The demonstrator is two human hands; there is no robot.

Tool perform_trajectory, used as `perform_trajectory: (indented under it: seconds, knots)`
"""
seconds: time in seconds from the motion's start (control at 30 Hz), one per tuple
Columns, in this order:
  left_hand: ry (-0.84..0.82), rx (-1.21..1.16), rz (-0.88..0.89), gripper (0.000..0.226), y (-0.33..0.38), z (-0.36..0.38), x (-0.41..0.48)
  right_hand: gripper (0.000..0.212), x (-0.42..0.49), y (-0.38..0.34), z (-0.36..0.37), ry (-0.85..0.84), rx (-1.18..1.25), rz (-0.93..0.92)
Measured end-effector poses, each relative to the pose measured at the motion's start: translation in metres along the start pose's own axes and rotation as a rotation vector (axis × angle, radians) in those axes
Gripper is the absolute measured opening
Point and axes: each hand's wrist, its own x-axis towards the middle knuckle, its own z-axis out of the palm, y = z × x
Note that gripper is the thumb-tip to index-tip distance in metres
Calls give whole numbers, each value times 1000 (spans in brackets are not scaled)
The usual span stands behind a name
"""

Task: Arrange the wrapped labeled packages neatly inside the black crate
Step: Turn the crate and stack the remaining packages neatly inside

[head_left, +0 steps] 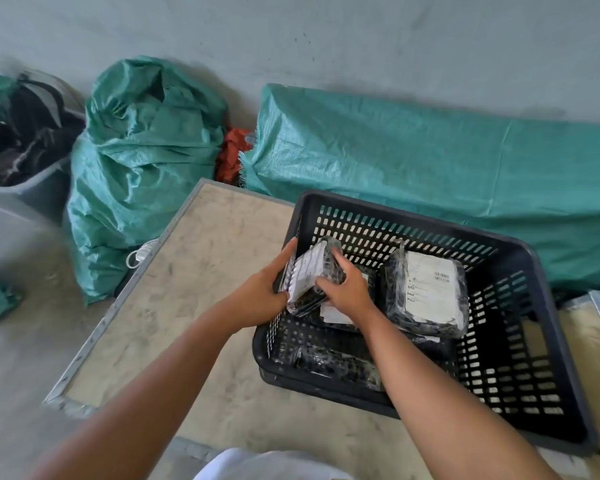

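A black slotted plastic crate (520,341) rests on a wooden platform. Both hands hold one bubble-wrapped package (310,271) with a white label, tilted on edge at the crate's left inside wall. My left hand (267,289) grips its left side and my right hand (343,289) grips its right side. Under it lies another package (336,315), partly hidden by my right hand. A larger labeled package (428,294) lies flat, label up, in the middle of the crate. A further wrapped package (336,367) leans against the near wall.
The wooden platform (187,289) has a metal-edged rim. A stuffed green sack (136,161) stands to the left, and a long green sack (430,161) lies behind the crate. A grey bin of dark items (25,147) is at far left. A red cloth (231,157) shows between the sacks.
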Motion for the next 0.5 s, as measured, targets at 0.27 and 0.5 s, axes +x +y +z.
perform_trajectory:
  seconds: [0.27, 0.5]
  knots:
    - [56, 9, -18, 96, 3, 4, -1, 64, -37, -37, -76, -61, -78, -110]
    - [117, 332, -62, 82, 24, 6, 0, 58, -73, -82, -141, -29, -97, -260]
